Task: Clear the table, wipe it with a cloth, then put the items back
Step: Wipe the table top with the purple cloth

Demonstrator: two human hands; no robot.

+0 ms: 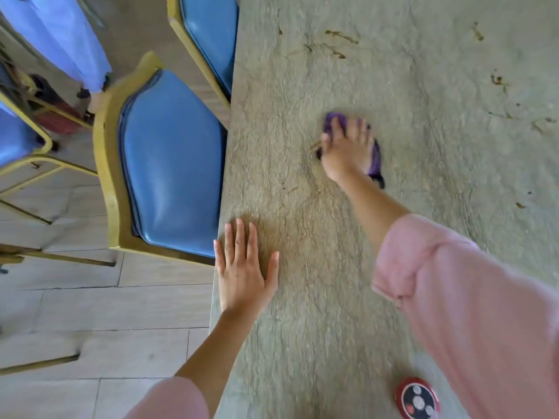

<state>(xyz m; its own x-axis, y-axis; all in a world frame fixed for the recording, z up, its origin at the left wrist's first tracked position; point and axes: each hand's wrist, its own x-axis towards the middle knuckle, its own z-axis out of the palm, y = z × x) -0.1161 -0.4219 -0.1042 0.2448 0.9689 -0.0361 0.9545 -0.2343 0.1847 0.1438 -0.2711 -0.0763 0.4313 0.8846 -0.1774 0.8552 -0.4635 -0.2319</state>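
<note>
A grey-green table point(423, 86) with a rough stone-like pattern fills the right of the head view. My right hand point(348, 149) lies flat on a purple cloth point(376, 160), pressing it to the table near the middle. Only the cloth's edges show around the fingers and palm. My left hand point(243, 267) rests flat, fingers spread, on the table's left edge and holds nothing. Brown stains mark the far part of the table point(341, 34) and its right side point(499, 80). Both arms wear pink sleeves.
A small round red and black call-button device point(419, 402) sits on the table near the bottom edge. Two blue-cushioned chairs with yellow frames point(169, 164) point(208, 40) stand against the table's left side. More chairs and tiled floor lie further left.
</note>
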